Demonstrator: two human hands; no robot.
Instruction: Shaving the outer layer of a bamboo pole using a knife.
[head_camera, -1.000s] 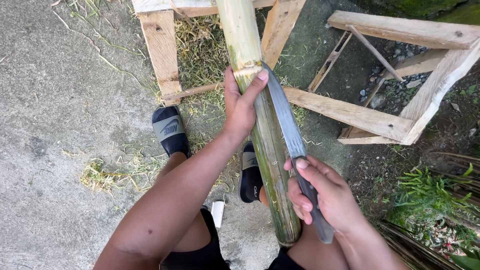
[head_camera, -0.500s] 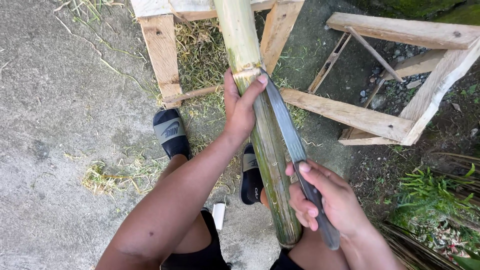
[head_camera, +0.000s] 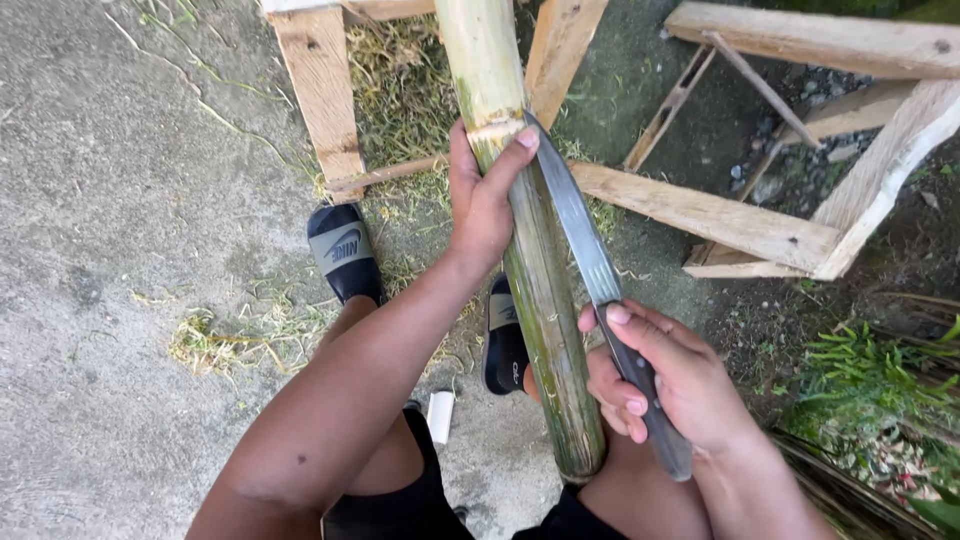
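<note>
Since the earlier frames your view has barely shifted: your left hand (head_camera: 487, 205) keeps its grip at the same joint of the bamboo pole (head_camera: 530, 260), while the knife (head_camera: 590, 265) has slid slightly down and to the right along the stalk, your right hand (head_camera: 665, 385) going with it.

On the far left lies bare concrete ground (head_camera: 120, 250) with a clump of dry grass shavings (head_camera: 225, 340). Next comes your left foot in a black slide sandal (head_camera: 345, 250), then a small white object (head_camera: 440, 415) on the ground by your leg; what it is cannot be made out. A second sandal (head_camera: 503, 345) is half hidden behind the pole.

Your left hand wraps the pole from the left, fingers curled round it and the thumb pressed across its front just under the ring joint. The pole runs steeply from the top edge, where it is cut off, down between your knees; its lower end rests against your right thigh. It is pale yellow-green above the joint, darker streaked green with brown marks below.

The long grey blade lies flat against the pole's right side, its tip at the joint beside your thumb. Your right hand is closed round the dark handle, whose end sticks out past your wrist.

To the right, a rough wooden frame (head_camera: 720, 215) stands over dirt, and green plants (head_camera: 880, 390) fill the corner.
</note>
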